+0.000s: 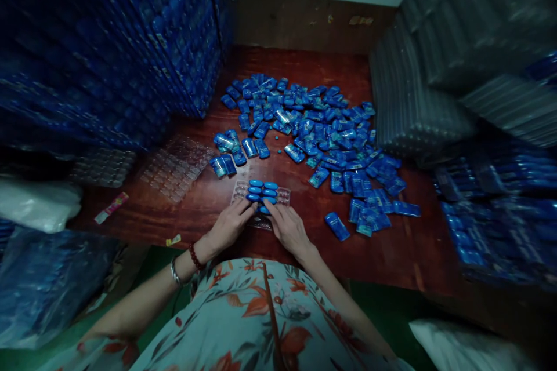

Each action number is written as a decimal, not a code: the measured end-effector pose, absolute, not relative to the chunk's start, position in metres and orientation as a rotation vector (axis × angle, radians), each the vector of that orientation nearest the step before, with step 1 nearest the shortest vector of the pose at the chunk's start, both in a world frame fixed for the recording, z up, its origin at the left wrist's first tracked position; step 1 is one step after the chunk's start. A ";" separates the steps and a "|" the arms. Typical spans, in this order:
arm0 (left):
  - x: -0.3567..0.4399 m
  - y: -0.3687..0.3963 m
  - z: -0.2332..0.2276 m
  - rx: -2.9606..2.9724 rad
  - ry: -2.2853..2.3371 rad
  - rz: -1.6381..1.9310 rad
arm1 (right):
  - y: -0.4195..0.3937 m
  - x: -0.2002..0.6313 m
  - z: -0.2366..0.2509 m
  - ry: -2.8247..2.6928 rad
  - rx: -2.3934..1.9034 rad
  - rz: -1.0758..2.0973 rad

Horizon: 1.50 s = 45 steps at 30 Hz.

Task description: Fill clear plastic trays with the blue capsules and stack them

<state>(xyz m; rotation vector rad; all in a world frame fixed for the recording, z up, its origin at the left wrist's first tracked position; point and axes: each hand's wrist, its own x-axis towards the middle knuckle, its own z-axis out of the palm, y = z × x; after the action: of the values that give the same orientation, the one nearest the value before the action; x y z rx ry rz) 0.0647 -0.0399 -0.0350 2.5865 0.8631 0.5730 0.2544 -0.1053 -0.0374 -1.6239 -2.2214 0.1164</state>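
Note:
In front of me on the table lies a clear plastic blister tray (284, 193). Glossy blue capsule-shaped pieces (256, 183) fill its middle cavities in two columns, while the side cavities look unfilled. My left hand (231, 225) rests over the tray's near left part, fingers bent together at a blue piece. From the right, my right hand (289, 228) closes its fingers on a blue piece (264, 210) in the near rows. The fingers partly hide these near pieces. A red bead bracelet and a silver bangle circle my left wrist.
A wide heap of small blue packs (322, 127) covers the table (300, 243) beyond the tray. Tall stacks of filled blue trays (183, 29) rise at left, stacked clear trays (409, 81) at right. Another clear tray (174, 171) and a pink strip (112, 207) lie left.

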 end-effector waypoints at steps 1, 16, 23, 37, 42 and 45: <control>0.065 -0.042 -0.037 2.630 0.883 0.543 | -0.108 0.256 -0.038 -2.187 -1.627 0.111; 0.050 0.045 -0.029 2.227 1.844 0.568 | -0.145 0.350 -0.012 -1.794 -2.668 0.380; 0.070 0.057 -0.025 2.454 1.769 0.195 | -0.129 0.304 0.007 -1.416 -1.978 0.970; 0.068 0.066 -0.032 2.229 1.546 0.232 | -0.123 0.262 -0.015 -2.263 -1.729 0.368; 0.034 0.032 -0.014 2.035 1.392 0.505 | -0.113 0.255 0.011 -2.436 -1.824 0.329; 0.019 0.003 0.000 1.906 1.342 0.607 | -0.105 0.249 0.021 -2.549 -1.832 0.381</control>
<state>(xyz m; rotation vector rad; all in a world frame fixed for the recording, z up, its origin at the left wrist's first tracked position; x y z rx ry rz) 0.0189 0.0034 0.0002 1.9065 1.3420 0.6065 0.2494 -0.1046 0.0210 -1.8316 -2.5494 0.3808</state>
